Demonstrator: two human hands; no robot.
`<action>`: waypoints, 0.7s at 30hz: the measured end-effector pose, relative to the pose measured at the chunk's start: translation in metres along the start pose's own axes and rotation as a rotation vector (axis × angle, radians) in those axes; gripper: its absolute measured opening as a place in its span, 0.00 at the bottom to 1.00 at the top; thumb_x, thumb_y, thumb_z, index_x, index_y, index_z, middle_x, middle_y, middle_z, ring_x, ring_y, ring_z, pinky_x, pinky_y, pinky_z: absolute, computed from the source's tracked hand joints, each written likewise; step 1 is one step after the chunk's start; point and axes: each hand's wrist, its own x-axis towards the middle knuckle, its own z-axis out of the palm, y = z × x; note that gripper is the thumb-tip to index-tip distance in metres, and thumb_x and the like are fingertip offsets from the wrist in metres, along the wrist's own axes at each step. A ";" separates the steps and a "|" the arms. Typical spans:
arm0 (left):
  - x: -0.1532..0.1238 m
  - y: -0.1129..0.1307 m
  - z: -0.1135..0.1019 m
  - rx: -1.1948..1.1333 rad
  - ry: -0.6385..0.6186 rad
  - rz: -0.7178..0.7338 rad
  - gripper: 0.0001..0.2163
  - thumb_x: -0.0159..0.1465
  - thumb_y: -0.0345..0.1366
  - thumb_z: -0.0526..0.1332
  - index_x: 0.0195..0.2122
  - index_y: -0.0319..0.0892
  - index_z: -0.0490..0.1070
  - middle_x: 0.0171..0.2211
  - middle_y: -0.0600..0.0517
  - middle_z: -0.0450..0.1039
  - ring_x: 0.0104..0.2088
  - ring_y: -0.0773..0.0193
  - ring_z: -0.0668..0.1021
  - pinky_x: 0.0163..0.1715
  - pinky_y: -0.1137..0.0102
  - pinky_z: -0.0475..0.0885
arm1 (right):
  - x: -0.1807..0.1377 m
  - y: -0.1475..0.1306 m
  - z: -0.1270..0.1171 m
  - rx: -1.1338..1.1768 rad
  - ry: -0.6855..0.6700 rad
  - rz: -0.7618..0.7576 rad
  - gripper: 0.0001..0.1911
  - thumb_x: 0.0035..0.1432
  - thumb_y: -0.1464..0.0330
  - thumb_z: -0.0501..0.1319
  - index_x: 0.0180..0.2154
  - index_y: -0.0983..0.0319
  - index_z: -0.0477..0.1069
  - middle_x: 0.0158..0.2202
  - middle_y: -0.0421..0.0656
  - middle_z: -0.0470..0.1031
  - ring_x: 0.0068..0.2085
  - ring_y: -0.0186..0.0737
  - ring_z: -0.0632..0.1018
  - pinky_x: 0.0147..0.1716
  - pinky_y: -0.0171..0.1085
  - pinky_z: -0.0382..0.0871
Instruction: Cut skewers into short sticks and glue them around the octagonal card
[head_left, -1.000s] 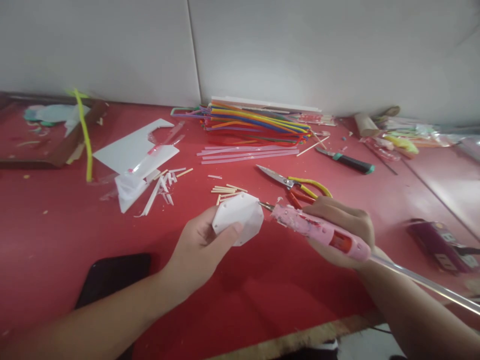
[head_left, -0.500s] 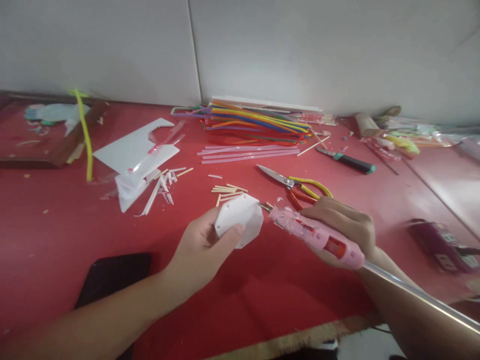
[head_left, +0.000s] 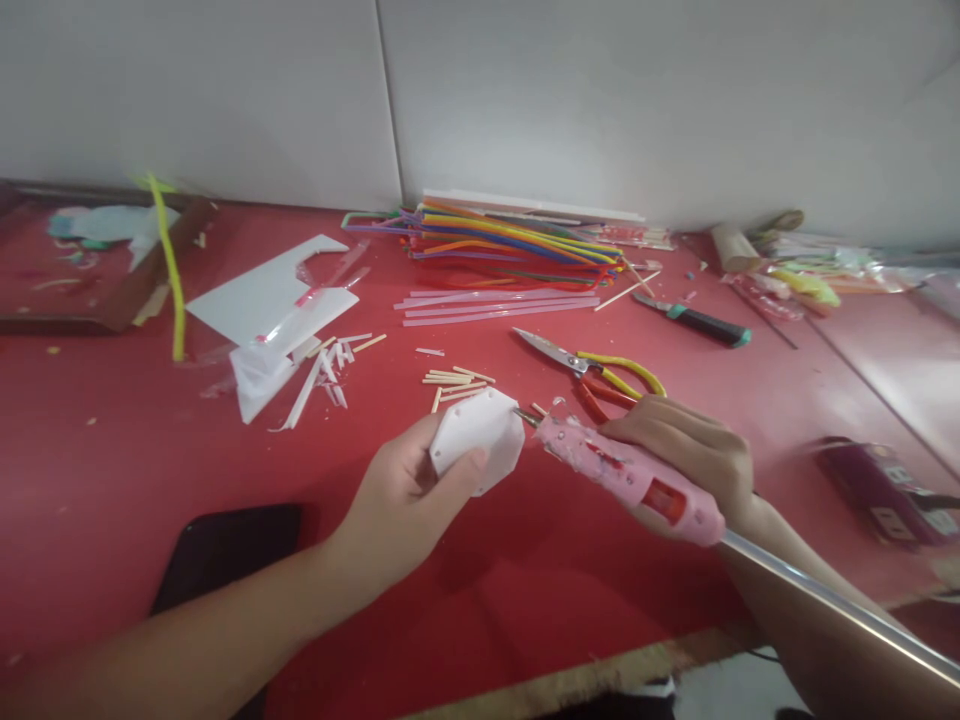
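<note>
Between the thumb and fingers of my left hand (head_left: pixel 401 485) is a white octagonal piece (head_left: pixel 480 435) with small holes near its edge. My right hand (head_left: pixel 686 455) is wrapped round a pink hot glue gun (head_left: pixel 626 475), whose metal nozzle meets the upper right edge of the octagon. A long clear glue stick (head_left: pixel 832 600) sticks out of the gun's back end. Just behind the octagon lie several short wooden sticks (head_left: pixel 450 378). Scissors (head_left: pixel 581 365) with yellow and red handles rest open beyond my right hand.
On the red table (head_left: pixel 360 640) lie a dark phone (head_left: pixel 225 550), white sheet scraps (head_left: pixel 262 290), colourful pipe cleaners (head_left: pixel 510 245), pink sticks (head_left: pixel 495 307) and a utility knife (head_left: pixel 705 325). A purple box-like object (head_left: pixel 877 490) stands at the right. A tray (head_left: pixel 90 320) sits at far left.
The glue gun's rear has shifted slightly left and down, its nozzle staying at the octagon's edge. The octagon has turned very slightly in my left hand.
</note>
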 end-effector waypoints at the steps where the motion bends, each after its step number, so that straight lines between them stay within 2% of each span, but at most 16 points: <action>1: 0.000 0.000 0.000 0.006 0.001 0.001 0.14 0.64 0.39 0.61 0.50 0.46 0.72 0.43 0.52 0.80 0.41 0.61 0.80 0.38 0.73 0.74 | 0.000 0.001 0.000 0.005 -0.003 0.006 0.11 0.57 0.71 0.62 0.43 0.59 0.70 0.30 0.44 0.74 0.29 0.42 0.74 0.29 0.42 0.69; 7: -0.001 -0.002 0.000 0.040 -0.002 0.003 0.13 0.64 0.39 0.61 0.50 0.46 0.72 0.43 0.52 0.80 0.42 0.60 0.80 0.40 0.72 0.73 | 0.001 0.000 0.000 0.037 0.012 0.035 0.09 0.55 0.73 0.62 0.39 0.59 0.70 0.27 0.42 0.72 0.27 0.39 0.72 0.25 0.39 0.67; 13: -0.001 -0.004 0.000 0.043 -0.003 0.005 0.14 0.64 0.40 0.60 0.51 0.45 0.72 0.42 0.52 0.80 0.41 0.60 0.80 0.38 0.72 0.74 | 0.004 -0.003 -0.001 0.014 0.020 0.017 0.08 0.52 0.74 0.62 0.36 0.60 0.67 0.26 0.43 0.70 0.25 0.38 0.71 0.23 0.39 0.65; 21: 0.001 0.000 0.000 -0.007 -0.001 0.011 0.15 0.64 0.39 0.61 0.51 0.45 0.71 0.46 0.52 0.80 0.44 0.62 0.80 0.40 0.75 0.75 | 0.003 -0.005 0.000 -0.008 0.005 0.026 0.07 0.53 0.75 0.59 0.35 0.59 0.65 0.27 0.42 0.71 0.26 0.38 0.72 0.23 0.38 0.65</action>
